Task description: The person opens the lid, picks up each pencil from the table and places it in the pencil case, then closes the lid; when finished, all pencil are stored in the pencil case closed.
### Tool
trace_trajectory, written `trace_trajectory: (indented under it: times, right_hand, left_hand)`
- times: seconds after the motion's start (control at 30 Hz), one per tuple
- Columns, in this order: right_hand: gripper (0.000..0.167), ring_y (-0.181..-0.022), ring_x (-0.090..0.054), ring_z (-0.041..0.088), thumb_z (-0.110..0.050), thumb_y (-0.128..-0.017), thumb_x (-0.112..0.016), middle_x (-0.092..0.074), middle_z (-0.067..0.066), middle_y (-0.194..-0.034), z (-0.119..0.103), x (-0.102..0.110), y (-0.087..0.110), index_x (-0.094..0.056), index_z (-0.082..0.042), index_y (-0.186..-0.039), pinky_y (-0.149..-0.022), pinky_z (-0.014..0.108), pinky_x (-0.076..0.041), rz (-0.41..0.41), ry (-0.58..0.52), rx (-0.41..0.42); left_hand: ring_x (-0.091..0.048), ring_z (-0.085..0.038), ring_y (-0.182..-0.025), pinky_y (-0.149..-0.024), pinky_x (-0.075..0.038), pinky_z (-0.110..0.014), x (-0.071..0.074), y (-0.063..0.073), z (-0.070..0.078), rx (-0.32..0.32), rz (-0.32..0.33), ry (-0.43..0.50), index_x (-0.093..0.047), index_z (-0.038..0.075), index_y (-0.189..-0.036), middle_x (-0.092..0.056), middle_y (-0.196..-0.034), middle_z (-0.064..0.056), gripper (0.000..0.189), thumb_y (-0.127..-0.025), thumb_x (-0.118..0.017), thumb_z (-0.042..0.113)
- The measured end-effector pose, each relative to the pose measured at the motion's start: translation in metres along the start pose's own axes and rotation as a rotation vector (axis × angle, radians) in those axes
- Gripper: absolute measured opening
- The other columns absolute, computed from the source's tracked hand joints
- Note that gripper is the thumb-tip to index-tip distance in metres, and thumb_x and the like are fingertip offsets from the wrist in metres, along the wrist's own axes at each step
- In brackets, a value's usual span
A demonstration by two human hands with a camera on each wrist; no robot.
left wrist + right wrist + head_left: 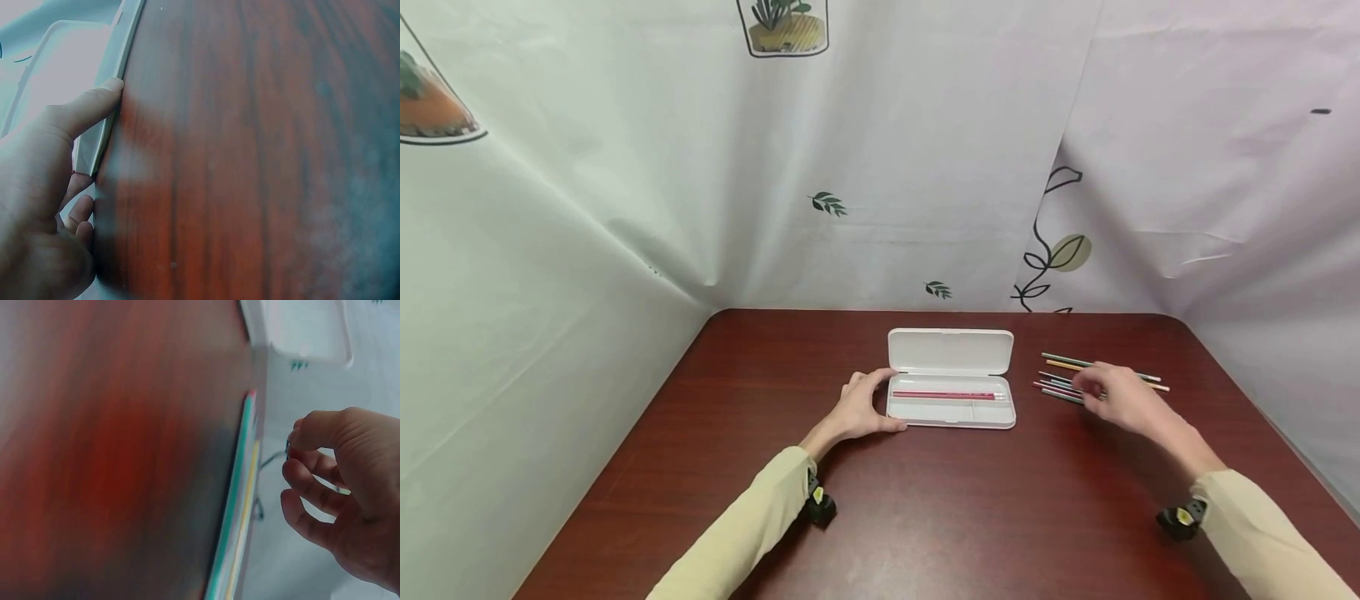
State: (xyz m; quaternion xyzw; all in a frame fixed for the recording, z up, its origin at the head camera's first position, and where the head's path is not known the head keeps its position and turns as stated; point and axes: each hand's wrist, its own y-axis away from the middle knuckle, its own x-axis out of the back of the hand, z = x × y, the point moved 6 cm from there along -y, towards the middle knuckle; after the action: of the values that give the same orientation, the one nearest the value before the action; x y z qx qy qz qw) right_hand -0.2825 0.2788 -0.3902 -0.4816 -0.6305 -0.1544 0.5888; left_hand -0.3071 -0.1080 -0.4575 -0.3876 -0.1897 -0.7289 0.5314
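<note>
A white pencil case lies with its lid raised at the back. Inside it, red pencils lie lengthwise. My left hand grips the case's left end, thumb at the front edge, other fingers around the far side. To the right of the case, several thin coloured pencils lie loosely side by side. My right hand hovers over them with its fingers loosely bent. In the right wrist view no pencil shows clearly between those fingers, and a green pencil lies below.
The dark red-brown table ends at a back edge just behind the case. White patterned cloth hangs behind the table and along both sides. A black wrist camera sits on the left forearm, another camera on the right.
</note>
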Motion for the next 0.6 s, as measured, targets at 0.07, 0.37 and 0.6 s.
trace_trajectory:
  times: [0.07,0.37,0.6]
  right_hand:
    - [0.021,-0.07,-0.053,0.014,0.005,-0.074,-0.076,-0.061,-0.003,-0.083,0.011,0.003,0.012,-0.072,-0.005,-0.092,-0.059,0.037,-0.044,-0.025,0.019,-0.072]
    - [0.019,-0.072,-0.051,0.019,0.002,-0.074,-0.075,-0.058,0.001,-0.084,0.039,0.011,0.047,-0.071,-0.007,-0.09,-0.058,0.04,-0.042,-0.062,0.054,-0.212]
    - [0.018,-0.074,-0.053,0.021,0.001,-0.075,-0.074,-0.059,0.005,-0.087,0.048,0.013,0.061,-0.071,-0.006,-0.091,-0.06,0.042,-0.042,-0.081,0.061,-0.262]
  left_hand:
    - [-0.043,-0.027,-0.115,-0.095,-0.033,-0.046,0.0,0.0,0.0,-0.007,0.003,-0.007,-0.051,0.014,-0.144,-0.058,-0.125,-0.008,0.091,-0.066,-0.093,0.037]
    - [-0.044,-0.027,-0.115,-0.096,-0.032,-0.046,0.0,0.0,-0.001,-0.023,0.004,-0.02,-0.051,0.013,-0.144,-0.059,-0.124,-0.008,0.091,-0.066,-0.093,0.038]
    - [-0.044,-0.027,-0.115,-0.096,-0.033,-0.047,0.0,-0.002,0.0,-0.031,0.007,-0.025,-0.051,0.013,-0.143,-0.059,-0.124,-0.008,0.091,-0.066,-0.092,0.038]
